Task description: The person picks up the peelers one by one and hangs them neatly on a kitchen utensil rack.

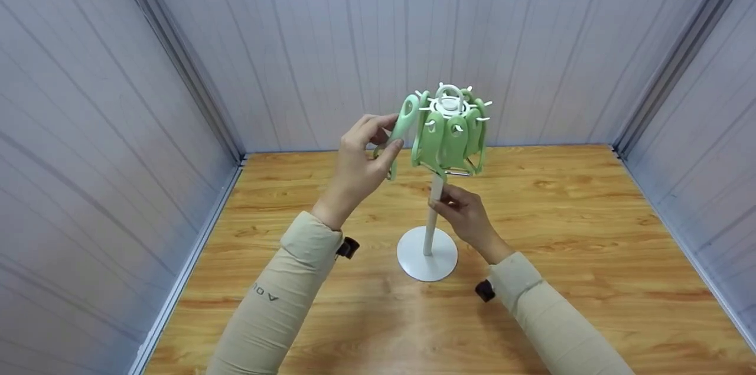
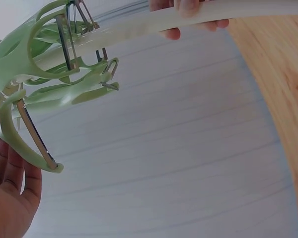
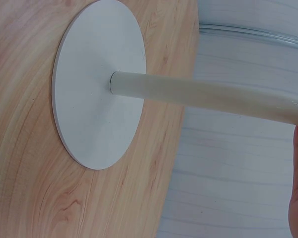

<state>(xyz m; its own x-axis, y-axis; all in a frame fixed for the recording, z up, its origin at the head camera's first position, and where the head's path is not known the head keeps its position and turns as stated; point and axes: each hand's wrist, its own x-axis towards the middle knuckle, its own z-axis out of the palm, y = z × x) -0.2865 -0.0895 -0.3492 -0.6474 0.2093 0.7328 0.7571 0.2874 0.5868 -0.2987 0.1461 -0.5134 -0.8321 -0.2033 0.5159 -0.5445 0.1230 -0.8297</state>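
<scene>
A green Y-shaped peeler (image 1: 405, 118) is pinched between the thumb and fingers of my left hand (image 1: 366, 153). Its handle, with a hole at the end, points up beside the left hooks of a white stand. Its blade (image 2: 37, 133) shows in the left wrist view, angled downward. Several matching green peelers (image 1: 452, 147) hang round the stand's white hook ring (image 1: 450, 106), blades down. Lower down, my right hand (image 1: 471, 218) grips the white pole (image 1: 430, 236) beneath those blades. The round white base (image 3: 97, 129) lies flat in the right wrist view.
Under the stand is a wood-grain tabletop (image 1: 561, 233). Pale panelled walls rise behind (image 1: 307, 50) and on both sides, with metal strips at the corners. A small dark device (image 1: 348, 248) sits at the left cuff, another (image 1: 485, 290) at the right.
</scene>
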